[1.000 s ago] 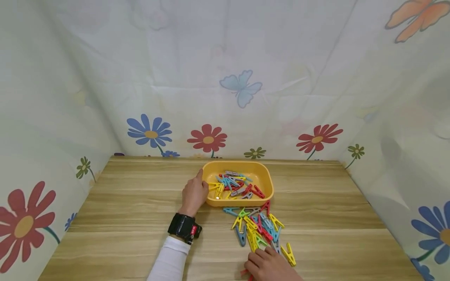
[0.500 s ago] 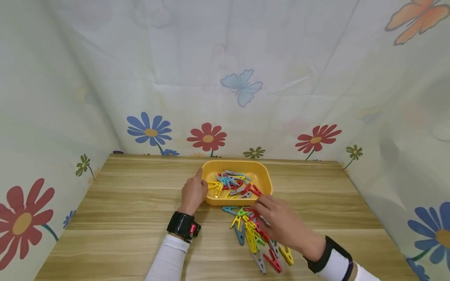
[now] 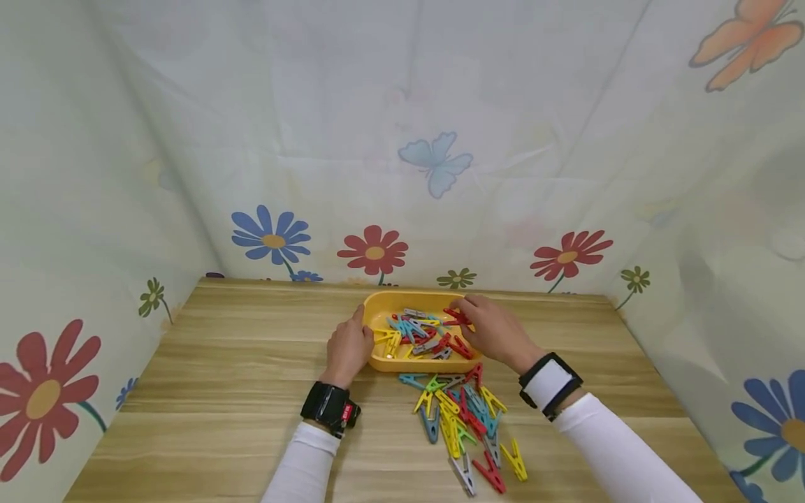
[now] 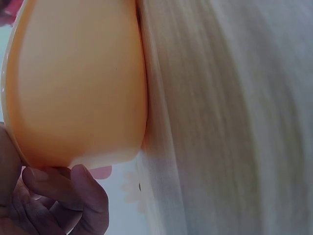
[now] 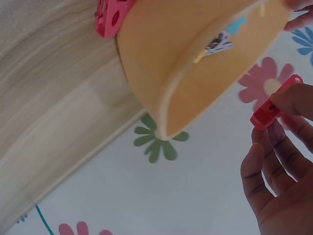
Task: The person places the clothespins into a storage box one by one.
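My left hand point(image 3: 349, 346) grips the left end of a yellow plastic basin point(image 3: 415, 365). In the left wrist view, its curled fingers point(image 4: 90, 198) lie against the basin's end. My right hand point(image 3: 497, 332) pinches a red clothespin point(image 3: 458, 318) over the basin's right side. The right wrist view shows this clothespin point(image 5: 274, 105) between thumb and fingertips, above the rim. Inside the basin lies a mixed heap of clothespins point(image 3: 418, 332) in blue, yellow, red and grey. More loose clothespins point(image 3: 453, 419) are spread on the table in front of it, some yellow, red, blue, green and grey.
The wood-grain table point(image 3: 251, 391) ends at a white curtain point(image 3: 352, 140) printed with flowers and butterflies, which also hangs at both sides. A yellow clothespin point(image 3: 514, 461) and a red one point(image 3: 489, 474) lie at the near end of the spread.
My right hand has gone from the near clothespins, forward past the basin's front, to over its right side with a red clothespin. My left hand stays at the basin's left end.
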`<state>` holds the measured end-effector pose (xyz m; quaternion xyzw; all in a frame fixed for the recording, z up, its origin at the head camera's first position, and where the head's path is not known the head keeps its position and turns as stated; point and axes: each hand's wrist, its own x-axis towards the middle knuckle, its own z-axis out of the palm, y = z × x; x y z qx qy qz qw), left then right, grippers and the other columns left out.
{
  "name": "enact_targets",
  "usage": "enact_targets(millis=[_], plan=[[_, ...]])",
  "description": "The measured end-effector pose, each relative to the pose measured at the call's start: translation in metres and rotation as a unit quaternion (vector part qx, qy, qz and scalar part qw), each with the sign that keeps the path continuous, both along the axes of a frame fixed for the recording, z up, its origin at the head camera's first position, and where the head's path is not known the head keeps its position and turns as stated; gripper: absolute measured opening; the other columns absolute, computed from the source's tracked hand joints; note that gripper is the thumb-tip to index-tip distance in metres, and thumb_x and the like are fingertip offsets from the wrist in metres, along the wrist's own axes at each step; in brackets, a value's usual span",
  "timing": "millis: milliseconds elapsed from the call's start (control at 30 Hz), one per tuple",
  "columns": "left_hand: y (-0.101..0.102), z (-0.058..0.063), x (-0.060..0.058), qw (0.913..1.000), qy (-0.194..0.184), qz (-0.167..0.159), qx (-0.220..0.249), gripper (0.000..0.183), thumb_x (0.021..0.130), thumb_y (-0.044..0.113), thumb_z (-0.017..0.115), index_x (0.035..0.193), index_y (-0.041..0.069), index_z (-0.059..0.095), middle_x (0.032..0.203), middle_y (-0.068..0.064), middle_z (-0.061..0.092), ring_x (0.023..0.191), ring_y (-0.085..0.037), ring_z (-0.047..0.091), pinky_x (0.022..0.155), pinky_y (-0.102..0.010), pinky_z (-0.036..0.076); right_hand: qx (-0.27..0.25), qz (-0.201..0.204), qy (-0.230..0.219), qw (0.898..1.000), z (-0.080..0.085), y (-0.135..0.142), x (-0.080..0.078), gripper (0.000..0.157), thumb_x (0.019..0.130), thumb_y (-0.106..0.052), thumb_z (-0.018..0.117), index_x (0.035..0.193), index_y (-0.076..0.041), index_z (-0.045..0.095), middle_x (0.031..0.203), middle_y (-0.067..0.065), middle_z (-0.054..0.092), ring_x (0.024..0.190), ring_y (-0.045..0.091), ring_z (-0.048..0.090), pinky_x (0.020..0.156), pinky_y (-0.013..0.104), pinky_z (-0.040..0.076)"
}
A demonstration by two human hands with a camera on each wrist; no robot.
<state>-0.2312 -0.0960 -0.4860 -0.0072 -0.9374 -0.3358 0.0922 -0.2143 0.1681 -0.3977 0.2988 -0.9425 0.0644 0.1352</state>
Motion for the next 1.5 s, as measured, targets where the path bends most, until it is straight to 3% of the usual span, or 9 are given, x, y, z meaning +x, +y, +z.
enact_targets(millis=[167, 333, 467, 633, 767, 1000, 1233, 1500], plan=[[0.000, 0.000, 0.000, 1.0000, 0.005, 0.002, -0.008, 0.049, 0.093, 0.017, 0.050, 0.139, 0.004, 0.038, 0.084, -0.016, 0.062, 0.047, -0.015, 0.046, 0.046, -0.030, 0.040, 0.028, -0.028, -0.049, 0.998, -0.018, -0.006, -0.022, 0.036, 0.080, -0.018, 0.068, 0.114, -0.015, 0.058, 0.100, 0.002, 0.059, 0.081, 0.017, 0.055, 0.072, 0.036, 0.050], [0.000, -0.001, 0.000, 0.9999, 0.004, -0.003, -0.009, 0.050, 0.093, 0.017, 0.049, 0.139, 0.005, 0.036, 0.087, -0.016, 0.063, 0.048, -0.015, 0.046, 0.047, -0.030, 0.039, 0.013, -0.053, -0.084, 0.995, -0.031, -0.010, -0.033, 0.045, 0.080, -0.015, 0.068, 0.122, -0.014, 0.054, 0.097, 0.003, 0.060, 0.079, 0.018, 0.055, 0.070, 0.037, 0.050], [0.000, -0.001, 0.000, 0.9999, 0.004, -0.002, -0.010, 0.050, 0.093, 0.018, 0.049, 0.139, 0.005, 0.036, 0.091, -0.016, 0.063, 0.048, -0.015, 0.046, 0.047, -0.030, 0.039, -0.002, -0.054, -0.084, 0.995, -0.035, -0.010, -0.034, 0.060, 0.081, -0.026, 0.069, 0.134, -0.015, 0.043, 0.117, 0.010, 0.055, 0.102, 0.028, 0.052, 0.081, 0.046, 0.048], [0.001, -0.002, -0.001, 1.0000, 0.002, 0.000, -0.009, 0.050, 0.093, 0.018, 0.050, 0.139, 0.005, 0.037, 0.096, -0.018, 0.063, 0.050, -0.015, 0.047, 0.049, -0.031, 0.042, -0.022, -0.025, -0.056, 0.998, -0.027, -0.009, -0.026, 0.081, 0.081, -0.048, 0.064, 0.145, -0.018, 0.024, 0.145, 0.014, 0.028, 0.128, 0.036, 0.027, 0.097, 0.056, 0.032], [0.001, -0.001, -0.001, 1.0000, -0.003, 0.002, -0.007, 0.050, 0.093, 0.018, 0.051, 0.140, 0.006, 0.036, 0.098, -0.019, 0.063, 0.050, -0.016, 0.048, 0.049, -0.031, 0.042, -0.031, 0.014, -0.017, 0.999, -0.015, -0.009, -0.010, 0.084, 0.080, -0.048, 0.064, 0.146, -0.017, 0.022, 0.152, 0.010, 0.013, 0.133, 0.034, 0.018, 0.102, 0.058, 0.022], [0.001, 0.000, 0.000, 1.0000, -0.004, 0.004, -0.005, 0.050, 0.093, 0.017, 0.051, 0.139, 0.005, 0.037, 0.096, -0.018, 0.063, 0.048, -0.016, 0.046, 0.047, -0.031, 0.039, -0.010, 0.070, 0.022, 0.997, 0.001, -0.006, 0.036, 0.090, 0.077, -0.054, 0.065, 0.146, -0.018, 0.021, 0.152, 0.011, 0.011, 0.135, 0.030, 0.011, 0.101, 0.060, 0.022], [0.002, 0.002, 0.001, 0.9999, -0.009, 0.007, -0.003, 0.050, 0.093, 0.017, 0.051, 0.139, 0.006, 0.037, 0.097, -0.018, 0.063, 0.048, -0.016, 0.046, 0.047, -0.031, 0.039, 0.022, 0.103, -0.004, 0.994, 0.000, -0.004, 0.089, 0.086, 0.080, -0.066, 0.052, 0.147, -0.025, 0.017, 0.153, 0.005, 0.009, 0.136, 0.025, 0.011, 0.101, 0.059, 0.022], [0.002, 0.003, 0.002, 0.9999, -0.009, 0.007, -0.008, 0.050, 0.093, 0.017, 0.050, 0.140, 0.006, 0.036, 0.098, -0.018, 0.063, 0.049, -0.016, 0.047, 0.049, -0.031, 0.040, 0.050, 0.130, -0.081, 0.987, -0.018, -0.002, 0.135, 0.082, 0.080, -0.070, 0.046, 0.146, -0.031, 0.017, 0.152, -0.001, 0.011, 0.135, 0.021, 0.013, 0.100, 0.057, 0.026]])
